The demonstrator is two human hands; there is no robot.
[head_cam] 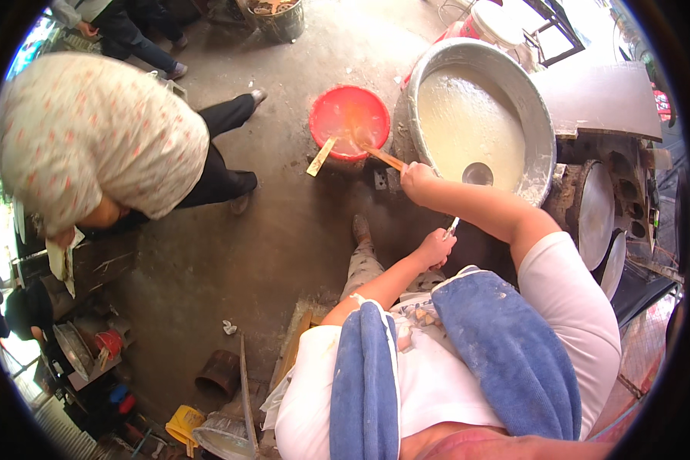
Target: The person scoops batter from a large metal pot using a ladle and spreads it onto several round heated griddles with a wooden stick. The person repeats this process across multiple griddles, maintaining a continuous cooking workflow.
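My right hand [418,181] grips a flat wooden stick [386,157] whose far end dips into a red plastic basin [349,95] on the floor. A second, yellowish flat stick [321,156] leans over the basin's near rim. Closer to my body, my left hand [437,248] is closed on the whitish handle of a thin tool [451,228]; the rest of it is hidden. Right of the basin stands a large metal tub [539,123] of thick cream-coloured batter [471,115], with a round metal ladle bowl [477,173] at its near side.
A co-worker [103,132] bends at the left; another person's legs [144,46] show beyond. A dark bucket [282,23] stands at the top, a white-lidded bucket [497,23] behind the tub. Round metal plates [597,215] lie right. A yellow container [185,422] sits at bottom left.
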